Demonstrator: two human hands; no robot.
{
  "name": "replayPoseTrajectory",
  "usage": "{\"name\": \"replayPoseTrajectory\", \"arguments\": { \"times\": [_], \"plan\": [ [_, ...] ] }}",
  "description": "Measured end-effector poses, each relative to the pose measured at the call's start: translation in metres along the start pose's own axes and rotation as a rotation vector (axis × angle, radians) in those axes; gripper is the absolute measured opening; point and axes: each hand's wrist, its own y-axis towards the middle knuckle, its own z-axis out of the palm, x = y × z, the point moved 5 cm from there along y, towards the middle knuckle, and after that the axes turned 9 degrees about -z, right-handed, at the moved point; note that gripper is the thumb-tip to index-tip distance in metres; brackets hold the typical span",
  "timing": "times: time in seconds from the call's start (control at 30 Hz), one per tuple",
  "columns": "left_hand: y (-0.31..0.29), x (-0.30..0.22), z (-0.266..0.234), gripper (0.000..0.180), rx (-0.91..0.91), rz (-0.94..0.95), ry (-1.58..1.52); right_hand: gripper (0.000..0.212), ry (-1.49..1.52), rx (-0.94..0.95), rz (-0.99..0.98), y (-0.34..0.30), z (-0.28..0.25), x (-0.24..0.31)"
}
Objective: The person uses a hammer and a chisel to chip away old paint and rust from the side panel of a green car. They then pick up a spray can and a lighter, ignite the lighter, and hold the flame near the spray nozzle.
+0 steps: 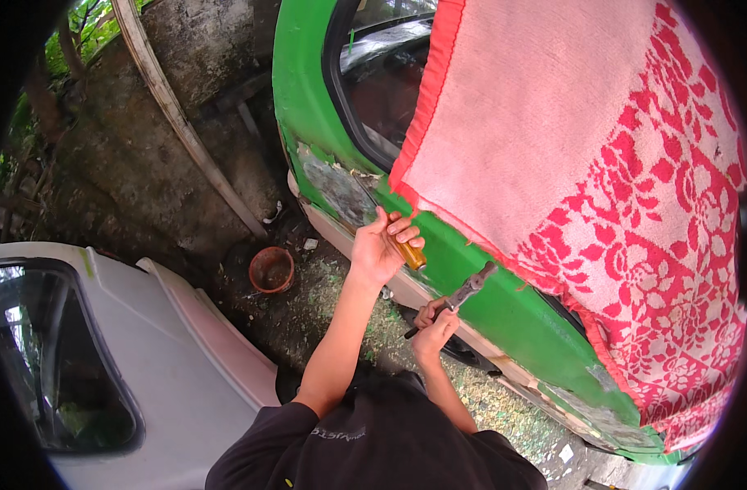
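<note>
Both hands point(378, 251) point(435, 329) apart near towel edge point(497, 253)

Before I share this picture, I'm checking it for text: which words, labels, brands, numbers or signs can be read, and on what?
Black shirt: pale lettering, small and slanted; I won't copy it out.
Its yellow mark: too small to read.
Amber-handled tool, metal tool, green vehicle body, patterned cloth: no readable text.

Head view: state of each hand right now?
Left hand: closed around the amber handle of a thin-shafted tool.
Right hand: closed around a grey metal tool, its head end sticking out.
</note>
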Motion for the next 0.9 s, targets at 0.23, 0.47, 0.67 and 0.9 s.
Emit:
{"name": "replayPoseTrajectory", "arguments": {
  "times": [0.23, 0.47, 0.67, 0.9],
  "plan": [
    [-0.049, -0.039, -0.004, 0.028, -0.214, -0.175, -0.016, 0.057, -0.087, 0.105, 0.171, -0.009, -0.013, -0.001],
    [-0.084, -0.07, -0.011, 0.026, -0.21, -0.073, -0.017, 0.057, -0.094, 0.144, 0.203, -0.011, -0.012, 0.0],
    [-0.051, -0.017, -0.004, 0.025, -0.234, -0.075, 0.145, 0.058, -0.082, 0.195, 0.258, -0.009, 0.0, -0.002],
    [-0.033, -0.011, -0.001, 0.033, -0.122, -0.031, 0.099, 0.059, -0.086, 0.212, 0.262, -0.013, -0.005, 0.005]
  ]
}}
